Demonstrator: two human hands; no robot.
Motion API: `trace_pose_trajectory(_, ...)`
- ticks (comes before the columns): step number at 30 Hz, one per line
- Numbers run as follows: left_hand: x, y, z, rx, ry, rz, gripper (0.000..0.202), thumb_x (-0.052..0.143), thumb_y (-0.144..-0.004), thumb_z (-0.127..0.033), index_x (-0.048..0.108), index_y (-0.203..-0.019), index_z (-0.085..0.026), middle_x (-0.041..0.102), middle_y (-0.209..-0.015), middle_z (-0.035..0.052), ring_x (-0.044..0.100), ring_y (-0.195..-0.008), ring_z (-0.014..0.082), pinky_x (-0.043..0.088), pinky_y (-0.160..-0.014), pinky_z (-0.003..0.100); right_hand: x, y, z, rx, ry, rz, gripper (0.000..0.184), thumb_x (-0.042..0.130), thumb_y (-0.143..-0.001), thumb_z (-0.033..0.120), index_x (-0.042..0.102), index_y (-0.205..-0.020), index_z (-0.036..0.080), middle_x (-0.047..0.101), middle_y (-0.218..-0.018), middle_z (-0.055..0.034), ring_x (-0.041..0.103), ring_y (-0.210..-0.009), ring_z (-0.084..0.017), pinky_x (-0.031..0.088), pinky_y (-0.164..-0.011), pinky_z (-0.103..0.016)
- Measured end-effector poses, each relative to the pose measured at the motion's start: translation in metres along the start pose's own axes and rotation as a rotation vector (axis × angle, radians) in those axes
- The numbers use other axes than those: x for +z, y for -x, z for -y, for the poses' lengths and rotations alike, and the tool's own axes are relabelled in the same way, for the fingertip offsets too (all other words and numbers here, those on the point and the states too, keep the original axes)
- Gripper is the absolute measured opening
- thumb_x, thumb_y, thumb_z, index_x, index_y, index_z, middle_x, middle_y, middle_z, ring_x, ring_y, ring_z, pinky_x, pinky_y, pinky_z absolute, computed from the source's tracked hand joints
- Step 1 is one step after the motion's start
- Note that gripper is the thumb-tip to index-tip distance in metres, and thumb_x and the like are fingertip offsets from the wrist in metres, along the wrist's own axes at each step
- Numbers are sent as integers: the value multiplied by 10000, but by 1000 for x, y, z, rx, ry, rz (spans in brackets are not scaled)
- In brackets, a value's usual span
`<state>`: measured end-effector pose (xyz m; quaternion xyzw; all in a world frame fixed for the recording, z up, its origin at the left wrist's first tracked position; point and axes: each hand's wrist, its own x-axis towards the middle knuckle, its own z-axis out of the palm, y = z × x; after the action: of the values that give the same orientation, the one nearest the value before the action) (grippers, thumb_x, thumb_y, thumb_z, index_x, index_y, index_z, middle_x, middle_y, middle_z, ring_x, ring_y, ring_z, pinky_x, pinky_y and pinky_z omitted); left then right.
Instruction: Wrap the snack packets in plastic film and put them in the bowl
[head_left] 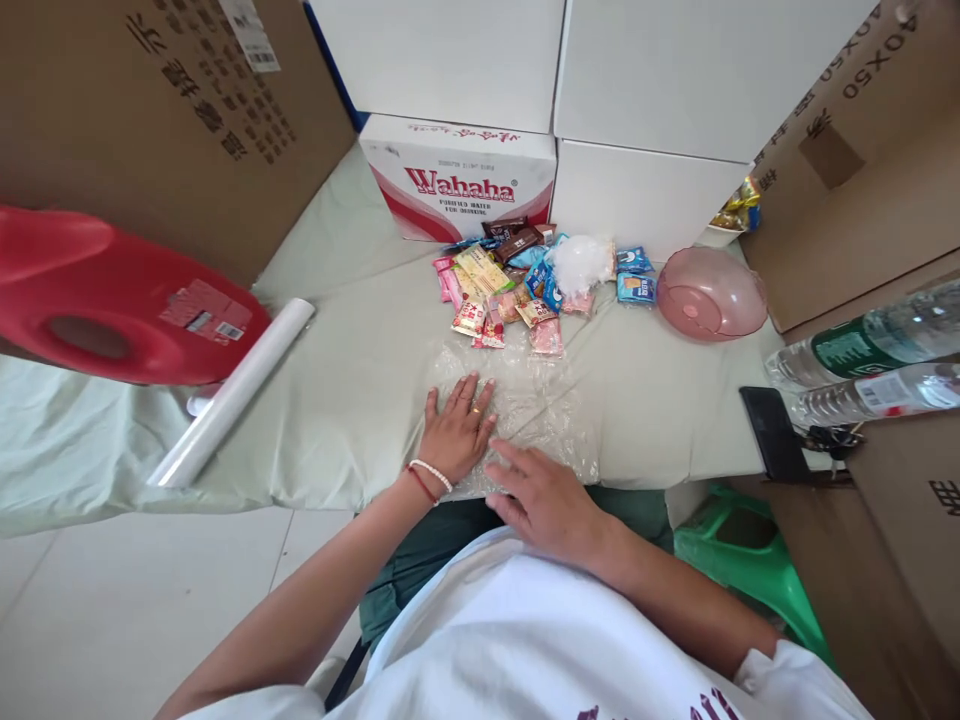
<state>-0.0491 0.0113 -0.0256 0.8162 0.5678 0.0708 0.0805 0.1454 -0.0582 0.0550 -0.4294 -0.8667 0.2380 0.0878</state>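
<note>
A sheet of clear plastic wrap (536, 405) lies spread on the pale green cloth (352, 370) in front of me. My left hand (457, 430) rests flat on its left part, fingers stretched out, a ring on one finger and bead bracelets at the wrist. Resting palm down on the sheet's near edge is my right hand (544, 500), fingers extended toward the left. Neither hand holds anything. Beyond the sheet sits a pile of small snack packets (517, 285) in pink, yellow, blue and brown wrappers, with a crumpled white plastic piece (581, 262) among them.
A roll of wrap (232, 390) lies at left beside a red plastic object (112, 300). A pink bowl (709, 295) sits upside down at right. A Wahaha carton (457, 175), white boxes and brown cartons ring the cloth. A dark phone (772, 430), water bottles (870, 365) and a green stool (742, 560) are at right.
</note>
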Motion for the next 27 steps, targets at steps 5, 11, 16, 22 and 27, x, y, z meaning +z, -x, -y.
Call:
trace_pose_trajectory(5,-3,3,12,29,-17,-13,624,249,-1081,-468,315,-1657,-236,284,-1724,139,353,-1576,318,50,-1261,738,1,-28,-63,102,91,-173,515,510,-1068,345,533,-1554,175,364,-1701,-152,389,-1529,-328,367,-1238,-553)
trace_pose_trajectory(11,-5,7,42,13,-28,-39,615,300,-1070,-488,341,-1646,-277,348,-1699,110,333,-1584,333,22,-1255,757,23,-16,-122,57,29,-120,493,500,-1069,355,545,-1542,228,413,-1679,-125,390,-1548,-277,346,-1255,-549)
trace_pose_trajectory(16,-6,8,40,-7,-14,-6,620,340,-1062,-502,353,-1640,-277,309,-1716,86,294,-1600,336,38,-1250,772,-28,-44,-127,72,-44,-119,351,464,-1059,318,754,-1226,214,744,-1289,-127,678,-1186,-260,521,-1045,-443)
trace_pose_trajectory(22,-7,9,41,-8,4,-6,615,337,-1068,-503,347,-1641,-281,305,-1722,74,276,-1608,324,49,-1266,753,-88,-158,-112,250,309,-128,347,416,-1040,247,759,-1068,210,766,-1087,-105,655,-1062,-269,476,-850,-337)
trace_pose_trajectory(27,-6,10,42,-6,45,-22,625,323,-1069,-528,344,-1643,-283,332,-1714,77,283,-1606,321,36,-1277,738,-116,-242,-134,391,621,-311,353,456,-1026,246,702,-1248,126,669,-1320,-218,442,-1336,-361,385,-1024,-472)
